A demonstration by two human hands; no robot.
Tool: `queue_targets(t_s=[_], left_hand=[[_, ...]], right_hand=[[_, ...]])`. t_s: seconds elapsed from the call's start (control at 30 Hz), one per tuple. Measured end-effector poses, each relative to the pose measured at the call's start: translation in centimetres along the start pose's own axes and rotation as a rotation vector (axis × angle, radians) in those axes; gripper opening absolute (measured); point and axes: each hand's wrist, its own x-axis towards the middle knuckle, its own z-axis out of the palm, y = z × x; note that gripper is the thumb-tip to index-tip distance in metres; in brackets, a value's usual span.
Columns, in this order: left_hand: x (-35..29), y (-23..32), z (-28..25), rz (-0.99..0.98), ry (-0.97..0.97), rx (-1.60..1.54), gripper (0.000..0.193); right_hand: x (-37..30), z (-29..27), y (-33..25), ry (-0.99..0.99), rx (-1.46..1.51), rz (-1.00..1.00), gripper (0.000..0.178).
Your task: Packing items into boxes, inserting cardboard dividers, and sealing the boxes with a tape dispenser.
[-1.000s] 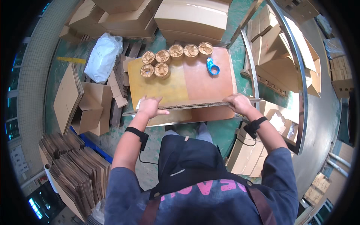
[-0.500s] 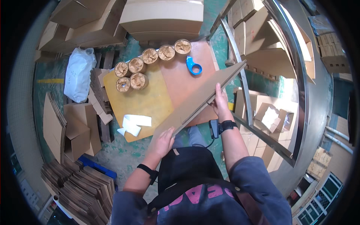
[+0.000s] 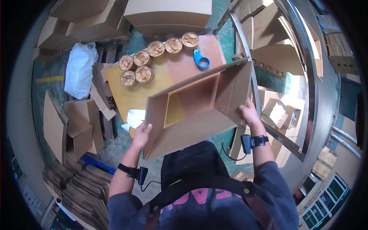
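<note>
An opened cardboard box (image 3: 191, 129), a four-sided sleeve with the table showing through it, is held in front of me, tilted over the near part of the table (image 3: 115, 88). My left hand (image 3: 141, 137) grips its left panel, thumb on the near face. At the right panel's near edge, my right hand (image 3: 251, 114) is closed on the cardboard. Beyond the box lie a blue tape dispenser (image 3: 201, 60) and several round containers (image 3: 144, 74) topped with crumpled brown paper. White paper strips (image 3: 135, 117) are by my left hand, partly covered by the box.
A metal frame (image 3: 239, 36) rises close on the right, with cartons (image 3: 281, 113) behind it. Flattened cardboard (image 3: 82, 191) is stacked at lower left. A white plastic bag (image 3: 80, 71) stands left of the table, and large cartons (image 3: 168, 15) sit at the back.
The flat folded cardboard has been opened into a box shape. My hands have moved apart, the left one leftward and the right one rightward and nearer to me.
</note>
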Motion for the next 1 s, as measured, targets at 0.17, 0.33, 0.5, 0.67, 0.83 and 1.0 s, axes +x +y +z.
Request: queue_targets(t_s=[0.17, 0.33, 0.5, 0.67, 0.83, 1.0], left_hand=[[4.2, 0.2, 1.5, -0.223, 0.452, -0.848, 0.034], [10.4, 1.5, 11.9, -0.466, 0.669, -0.05, 0.098], [12.2, 7.0, 15.4, -0.731, 0.413, 0.143, 0.141], [13.0, 8.0, 18.6, -0.777, 0.364, 0.17, 0.144], [16.9, 7.3, 20.1, -0.873, 0.359, 0.14, 0.148], [17.3, 7.2, 19.0, -0.936, 0.365, 0.157, 0.151]], right_hand=[[0.2, 1.6, 3.1, -0.273, -0.63, -0.195, 0.079], [3.5, 12.7, 7.3, -0.122, -1.135, 0.34, 0.104], [6.8, 13.3, 8.8, -0.231, -1.404, 0.53, 0.104], [6.1, 14.1, 8.1, -0.161, -1.172, 0.532, 0.103], [5.6, 11.9, 8.6, -0.282, -1.2, 0.288, 0.088], [6.4, 9.5, -5.6, -0.183, -0.805, -0.878, 0.043]])
